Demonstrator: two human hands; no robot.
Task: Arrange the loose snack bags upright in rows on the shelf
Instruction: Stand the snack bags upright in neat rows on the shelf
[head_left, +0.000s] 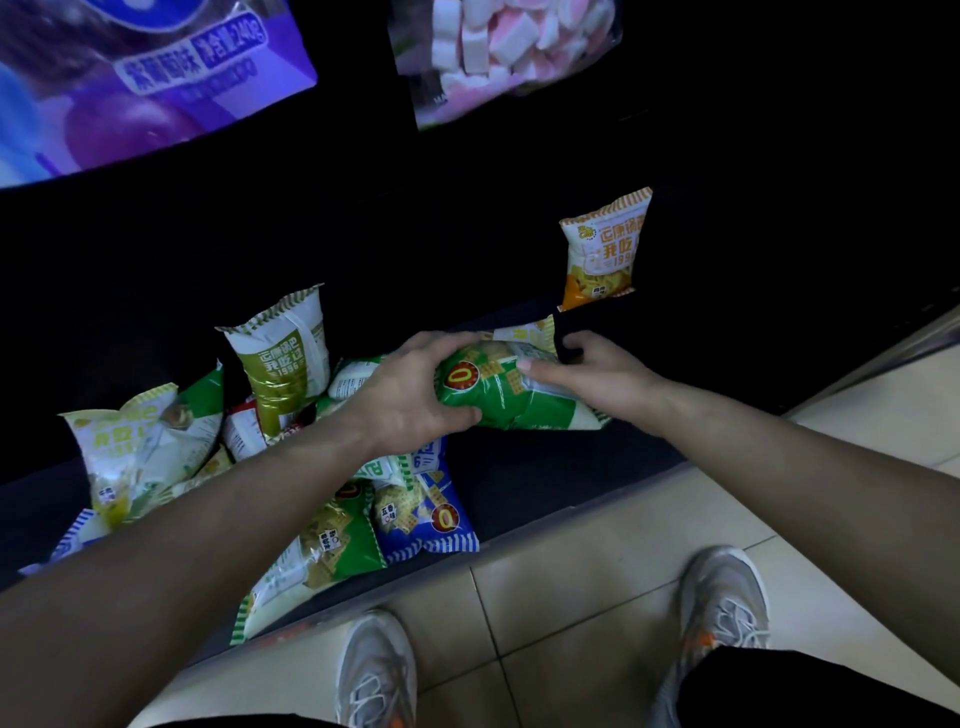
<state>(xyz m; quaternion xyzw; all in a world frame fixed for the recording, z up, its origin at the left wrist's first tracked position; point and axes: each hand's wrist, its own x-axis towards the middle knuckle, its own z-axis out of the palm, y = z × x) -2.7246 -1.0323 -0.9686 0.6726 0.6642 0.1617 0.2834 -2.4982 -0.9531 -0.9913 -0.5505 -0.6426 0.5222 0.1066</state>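
Green snack bag (506, 395) sits clasped between both hands, left hand (410, 395) and right hand (587, 376), above the dark shelf (571, 467). Next it likely needs standing upright near the orange bag (602, 254), whose label reads "1996". Other bags (332, 525) lie heaped.

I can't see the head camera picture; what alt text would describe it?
Seen from above, a person's left hand and right hand together grip a green snack bag over a dark low shelf. Loose bags lie heaped at left; one orange bag stands upright at the back right.
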